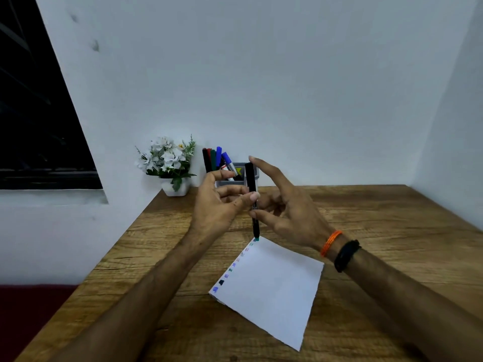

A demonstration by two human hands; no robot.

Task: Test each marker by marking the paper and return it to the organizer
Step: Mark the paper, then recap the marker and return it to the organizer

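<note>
Paper (271,291) is laid flat; marker (250,177) is held upright at its far corner, pinched by left hand (217,212) and right hand (290,212).

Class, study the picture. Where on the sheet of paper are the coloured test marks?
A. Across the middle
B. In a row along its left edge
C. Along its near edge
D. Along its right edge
B: the coloured marks run in a row along the left edge of the paper, ending at the far corner by the marker tip.

Black marker (250,178), white paper (271,286), grey organizer (224,183)
</note>
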